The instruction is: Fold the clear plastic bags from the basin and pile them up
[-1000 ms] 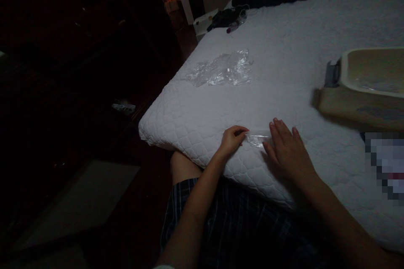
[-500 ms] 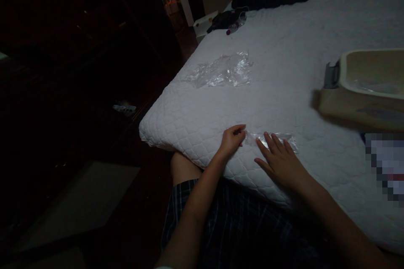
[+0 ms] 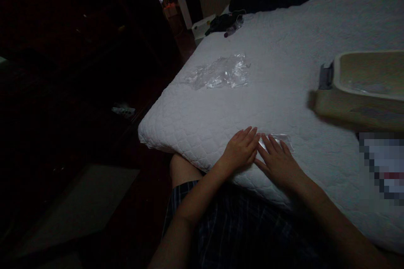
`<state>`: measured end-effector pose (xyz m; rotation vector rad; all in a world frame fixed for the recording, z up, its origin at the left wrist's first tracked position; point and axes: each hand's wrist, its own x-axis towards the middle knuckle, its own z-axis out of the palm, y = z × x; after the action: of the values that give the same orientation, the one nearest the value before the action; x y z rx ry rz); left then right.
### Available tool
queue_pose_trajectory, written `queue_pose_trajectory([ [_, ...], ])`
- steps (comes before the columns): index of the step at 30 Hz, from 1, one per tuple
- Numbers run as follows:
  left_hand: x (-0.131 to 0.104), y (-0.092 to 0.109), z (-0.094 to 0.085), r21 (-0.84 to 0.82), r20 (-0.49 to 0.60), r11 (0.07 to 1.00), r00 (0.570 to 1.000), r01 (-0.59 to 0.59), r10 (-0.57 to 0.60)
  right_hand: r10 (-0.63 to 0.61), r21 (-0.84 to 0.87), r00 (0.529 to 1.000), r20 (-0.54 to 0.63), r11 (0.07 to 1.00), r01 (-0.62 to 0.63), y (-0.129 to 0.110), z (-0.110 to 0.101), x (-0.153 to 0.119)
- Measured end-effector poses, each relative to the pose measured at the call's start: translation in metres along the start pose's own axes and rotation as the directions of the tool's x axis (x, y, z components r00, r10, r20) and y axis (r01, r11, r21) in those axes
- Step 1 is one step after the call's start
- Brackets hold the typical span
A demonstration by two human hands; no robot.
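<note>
Together on the white quilted bed [image 3: 214, 113], both hands lie over a folded clear plastic strip [image 3: 279, 138]: the right hand [image 3: 279, 162] has its fingers spread, resting on it, and the left hand [image 3: 240, 149] is flattened with fingers close together, at its near-left end. Whether either grip pinches anything, I cannot tell. Farther up lies a crumpled clear plastic sheet [image 3: 221, 72]. Right of the hands sits a beige bin [image 3: 362, 107]. No writing is readable; the printed item [image 3: 385, 164] below the bin is pixelated.
</note>
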<state>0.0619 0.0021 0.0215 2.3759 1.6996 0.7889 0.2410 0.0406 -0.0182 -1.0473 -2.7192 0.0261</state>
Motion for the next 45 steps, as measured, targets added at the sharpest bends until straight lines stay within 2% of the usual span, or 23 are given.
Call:
queue_pose_trajectory([
  [2,-0.006,-0.004,0.008,0.152,0.049,0.988,0.999,-0.019,0.012,-0.001,0.009,1.0,-0.003,1.0,0.001,0.0,0.001,0.0],
  [5,-0.015,-0.013,0.014,0.273,0.07,0.962,0.997,-0.01,-0.01,-0.001,0.034,1.0,-0.005,0.999,0.001,0.001,0.004,-0.001],
  [10,-0.02,-0.018,0.012,0.351,0.116,0.936,0.993,-0.021,-0.021,-0.003,0.059,1.0,0.021,0.998,0.002,0.007,0.007,-0.002],
  [14,-0.02,-0.015,0.012,0.381,0.13,0.924,0.991,-0.019,-0.033,-0.029,0.136,0.999,0.04,0.99,0.024,0.016,-0.006,0.001],
  [16,-0.02,-0.013,0.014,0.387,0.121,0.922,0.992,-0.011,-0.039,-0.018,0.177,1.0,-0.025,0.984,0.022,0.017,-0.017,0.005],
  [18,-0.02,-0.012,0.015,0.396,0.109,0.918,0.993,-0.002,-0.045,0.019,0.197,0.99,-0.14,0.98,0.009,0.014,-0.026,0.01],
  [21,-0.021,-0.01,0.016,0.414,0.1,0.91,0.994,-0.006,-0.039,0.037,0.217,0.968,-0.249,0.976,0.019,0.005,-0.026,0.015],
  [25,-0.02,-0.01,0.016,0.434,0.121,0.9,0.993,-0.039,-0.016,-0.047,0.166,0.982,-0.184,0.983,0.078,-0.004,-0.005,0.017],
  [29,-0.019,-0.011,0.017,0.448,0.15,0.892,0.989,-0.053,-0.017,-0.051,0.048,0.991,-0.125,0.997,0.058,-0.004,0.01,0.014],
  [40,-0.018,-0.012,0.015,0.445,0.171,0.895,0.985,-0.044,-0.036,0.033,0.002,0.999,-0.019,0.999,-0.033,0.022,0.002,0.003],
  [45,-0.018,-0.012,0.015,0.452,0.192,0.891,0.98,-0.045,-0.047,0.047,0.023,0.999,-0.016,0.999,-0.047,0.025,0.003,0.003],
])
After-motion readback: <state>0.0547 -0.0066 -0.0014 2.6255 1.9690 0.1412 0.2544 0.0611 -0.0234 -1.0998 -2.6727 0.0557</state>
